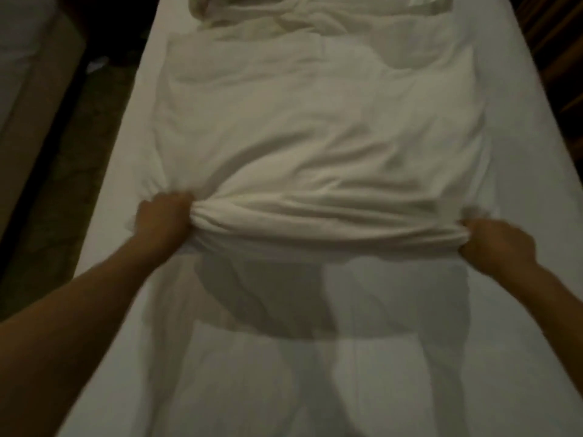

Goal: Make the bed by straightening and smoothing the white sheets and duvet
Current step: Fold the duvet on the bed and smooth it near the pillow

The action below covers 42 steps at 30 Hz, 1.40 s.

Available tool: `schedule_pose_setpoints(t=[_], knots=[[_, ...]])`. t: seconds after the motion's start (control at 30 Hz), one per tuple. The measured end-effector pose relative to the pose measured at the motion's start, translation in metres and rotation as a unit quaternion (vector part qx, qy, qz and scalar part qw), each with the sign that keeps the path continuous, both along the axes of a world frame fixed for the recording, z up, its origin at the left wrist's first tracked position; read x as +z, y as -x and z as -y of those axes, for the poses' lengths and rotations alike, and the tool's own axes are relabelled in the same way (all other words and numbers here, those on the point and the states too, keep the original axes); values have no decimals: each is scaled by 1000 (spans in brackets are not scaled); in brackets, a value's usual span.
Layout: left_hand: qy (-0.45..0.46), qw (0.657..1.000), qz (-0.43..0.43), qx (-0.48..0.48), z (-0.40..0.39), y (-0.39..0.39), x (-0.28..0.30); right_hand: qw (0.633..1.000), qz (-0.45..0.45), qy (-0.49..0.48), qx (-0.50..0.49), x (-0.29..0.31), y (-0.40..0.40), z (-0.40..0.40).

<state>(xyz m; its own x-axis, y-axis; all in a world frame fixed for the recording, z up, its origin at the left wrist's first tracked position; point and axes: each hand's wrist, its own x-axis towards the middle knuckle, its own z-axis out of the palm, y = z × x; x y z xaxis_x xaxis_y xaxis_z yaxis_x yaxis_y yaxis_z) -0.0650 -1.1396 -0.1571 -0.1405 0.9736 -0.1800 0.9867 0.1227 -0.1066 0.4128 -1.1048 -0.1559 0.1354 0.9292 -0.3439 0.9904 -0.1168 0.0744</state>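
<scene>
A white duvet (318, 127) lies folded and rumpled along the middle of the bed, over a white fitted sheet (315, 373). Its near edge is bunched into a thick roll. My left hand (164, 220) grips the left end of that roll, fingers curled into the cloth. My right hand (498, 242) grips the right end the same way. Both arms reach forward from the bottom corners. The far end of the duvet is crumpled in a heap (299, 17) near the top of the view.
A dark floor strip (79, 146) runs along the bed's left side, with a pale piece of furniture (28, 99) beyond it. Dark wooden furniture (558, 42) stands at the right edge. Bare sheet shows on both sides of the duvet.
</scene>
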Motion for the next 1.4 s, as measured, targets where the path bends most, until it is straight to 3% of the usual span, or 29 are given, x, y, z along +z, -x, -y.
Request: schedule_pose_setpoints(t=[0.07,0.13,0.2,0.27,0.33,0.4,0.47,0.5,0.57,0.67,0.73,0.8,0.87,0.93,1.03,1.17,1.27,1.37,1.4], knots=[[42,998,-29,40,-2,-12,-19,998,-20,2,-62,-24,11,9],[48,996,-60,43,11,-11,-24,997,22,-10,-74,-32,15,11],[85,992,-65,68,25,-4,-25,992,63,56,-98,-20,17,8],[159,984,-1,75,35,-15,-21,987,25,128,-95,-5,24,9],[140,984,108,15,36,-56,-20,995,-52,80,22,6,58,21],[64,973,216,-59,22,-108,-18,960,-183,-109,181,12,117,31],[6,971,228,-71,-11,-141,-30,924,-159,-199,286,-3,154,14],[11,978,200,-57,-27,-139,-33,937,-107,-157,292,-8,153,-2],[41,989,145,6,-56,-111,-46,983,-30,-68,170,-28,104,-43],[75,985,108,114,-88,-56,-52,1000,-23,3,10,-37,19,-89],[73,979,132,135,-106,-58,-44,999,-44,-31,8,-24,20,-103],[19,982,171,75,-120,-91,-35,981,-119,-149,30,-13,57,-110],[-15,979,201,7,-132,-126,-36,953,-139,-235,128,-10,94,-121],[-15,978,209,20,-148,-140,-45,959,-105,-191,179,-29,113,-137],[19,983,175,43,-175,-139,-66,991,-76,-66,89,-66,101,-173],[89,984,145,50,-189,-136,-57,997,-77,10,26,-62,100,-191],[13,986,160,54,-197,-158,-40,983,-157,-94,20,-37,154,-181],[-66,986,155,-1,-221,-167,-35,912,-148,-307,227,-23,194,-199],[-62,988,143,-14,-231,-159,-40,915,-120,-299,244,-22,189,-213]])
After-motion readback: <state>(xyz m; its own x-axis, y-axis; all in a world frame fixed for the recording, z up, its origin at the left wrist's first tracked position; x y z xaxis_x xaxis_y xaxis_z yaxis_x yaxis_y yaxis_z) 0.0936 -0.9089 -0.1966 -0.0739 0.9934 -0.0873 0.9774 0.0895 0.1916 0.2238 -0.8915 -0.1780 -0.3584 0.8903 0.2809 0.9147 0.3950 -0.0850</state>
